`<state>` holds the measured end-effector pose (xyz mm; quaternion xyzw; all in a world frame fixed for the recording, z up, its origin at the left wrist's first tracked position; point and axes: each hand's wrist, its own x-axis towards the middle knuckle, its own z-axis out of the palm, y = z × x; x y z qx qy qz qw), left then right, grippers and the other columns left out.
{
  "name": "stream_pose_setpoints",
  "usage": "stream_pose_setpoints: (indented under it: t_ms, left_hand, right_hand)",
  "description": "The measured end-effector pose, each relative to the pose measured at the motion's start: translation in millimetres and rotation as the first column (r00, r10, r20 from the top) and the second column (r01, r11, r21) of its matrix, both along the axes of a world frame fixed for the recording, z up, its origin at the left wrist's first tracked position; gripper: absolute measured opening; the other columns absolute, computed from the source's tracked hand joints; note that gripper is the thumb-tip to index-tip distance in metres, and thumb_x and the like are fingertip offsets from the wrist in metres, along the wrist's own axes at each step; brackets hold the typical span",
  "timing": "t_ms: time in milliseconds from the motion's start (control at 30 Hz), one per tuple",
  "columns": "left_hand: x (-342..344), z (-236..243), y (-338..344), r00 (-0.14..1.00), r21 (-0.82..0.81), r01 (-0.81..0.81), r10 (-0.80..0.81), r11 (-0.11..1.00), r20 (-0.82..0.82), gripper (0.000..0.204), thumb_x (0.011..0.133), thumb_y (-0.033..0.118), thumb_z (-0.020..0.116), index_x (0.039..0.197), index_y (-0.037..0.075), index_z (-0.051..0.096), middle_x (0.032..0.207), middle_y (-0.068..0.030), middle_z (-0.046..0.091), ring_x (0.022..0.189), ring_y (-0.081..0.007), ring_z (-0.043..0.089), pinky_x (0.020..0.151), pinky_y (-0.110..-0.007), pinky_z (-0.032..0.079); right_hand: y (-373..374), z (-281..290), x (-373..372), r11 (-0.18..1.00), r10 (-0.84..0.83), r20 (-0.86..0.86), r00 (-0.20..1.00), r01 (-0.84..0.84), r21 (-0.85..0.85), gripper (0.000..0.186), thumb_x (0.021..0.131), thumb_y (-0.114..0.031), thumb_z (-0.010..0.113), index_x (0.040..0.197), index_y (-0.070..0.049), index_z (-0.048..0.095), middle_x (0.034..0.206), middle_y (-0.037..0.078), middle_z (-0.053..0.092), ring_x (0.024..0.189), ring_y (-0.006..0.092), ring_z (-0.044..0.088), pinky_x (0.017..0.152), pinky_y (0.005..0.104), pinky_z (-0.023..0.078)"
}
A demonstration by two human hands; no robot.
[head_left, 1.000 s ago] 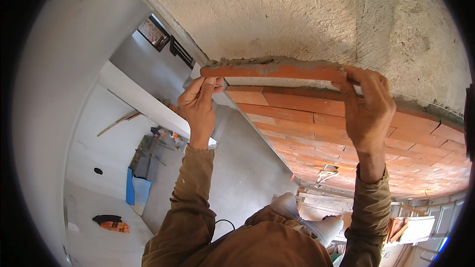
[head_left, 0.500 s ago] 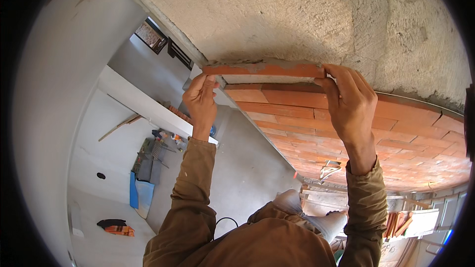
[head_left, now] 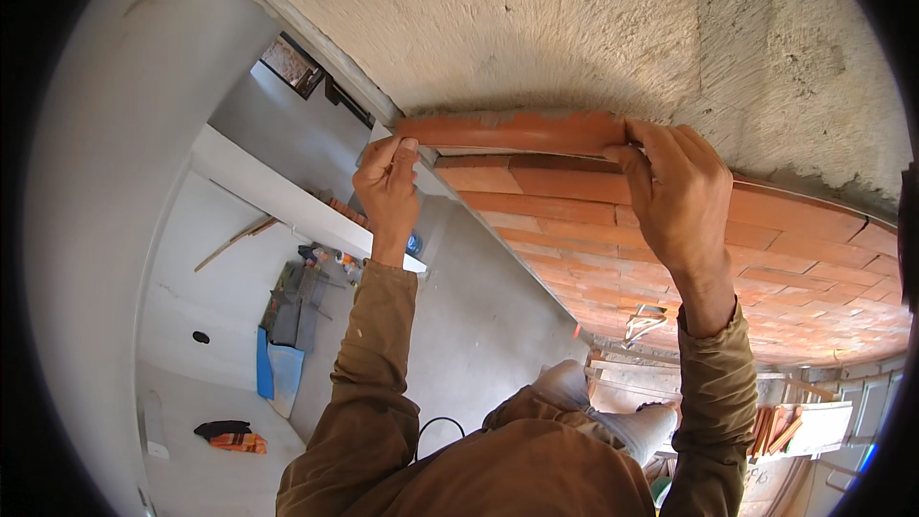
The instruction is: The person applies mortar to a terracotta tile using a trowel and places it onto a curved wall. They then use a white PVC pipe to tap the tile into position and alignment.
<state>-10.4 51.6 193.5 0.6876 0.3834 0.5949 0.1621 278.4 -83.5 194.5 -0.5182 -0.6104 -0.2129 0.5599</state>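
A long, thin terracotta brick tile (head_left: 517, 132) lies level along the rough plastered wall (head_left: 574, 29), its broad face turned partly towards me. Grey mortar shows along its upper edge. My left hand (head_left: 387, 196) pinches the tile's left end between thumb and fingers, at the wall's corner. At the other end, my right hand (head_left: 678, 201) grips it with thumb and forefinger. Just below is the tile-faced part of the wall (head_left: 593, 235), with a narrow gap between its top course and the held tile. Whether the tile's back touches the wall is hidden.
A thin string line (head_left: 804, 193) runs along the top course to the right. Far below are wooden planks (head_left: 637, 373) and a stack of loose tiles (head_left: 773, 431). On the grey floor (head_left: 459, 297), a blue-and-white sheet (head_left: 278, 373) lies by the left wall.
Both hands have tilted the tile, so more of its face shows and less of the mortar on it. The gap beneath it looks narrower. Both hands keep their hold.
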Motion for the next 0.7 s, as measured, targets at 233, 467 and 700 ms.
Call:
stream_pose_setpoints:
  t_ms: [233,467,700]
  left_hand:
    - [-7,-6,7,0.999,0.005,-0.037,0.038,0.999,-0.036,0.019,0.093,0.013,0.070,0.107,-0.001,0.074,0.097,-0.0059,0.068,0.080,-0.0101,0.061,0.065,-0.024,0.052]
    - [-1,-15,9,0.997,0.080,-0.081,0.080,0.994,0.011,0.018,0.090,0.008,0.073,0.104,-0.004,0.073,0.093,-0.0060,0.066,0.079,-0.0101,0.058,0.069,-0.025,0.050]
    - [2,-20,5,0.992,0.060,-0.122,0.119,0.991,0.048,0.021,0.090,0.005,0.072,0.108,-0.006,0.071,0.098,-0.0100,0.070,0.082,-0.0130,0.065,0.073,-0.028,0.059]
  right_hand:
    - [-1,2,-3,0.996,-0.025,0.017,1.000,0.026,-0.084,0.016,0.079,-0.013,0.076,0.090,-0.005,0.068,0.071,0.009,0.064,0.065,0.0285,0.059,0.061,0.0400,0.046]
    - [-5,5,-3,0.981,-0.052,0.072,0.996,0.064,-0.185,0.014,0.081,-0.015,0.075,0.081,-0.006,0.064,0.066,0.008,0.062,0.066,0.0282,0.059,0.066,0.0409,0.042]
    - [-5,4,-5,0.970,-0.049,0.064,0.997,0.063,-0.235,0.016,0.083,-0.017,0.073,0.079,-0.005,0.062,0.066,0.009,0.061,0.068,0.0303,0.059,0.068,0.0424,0.041]
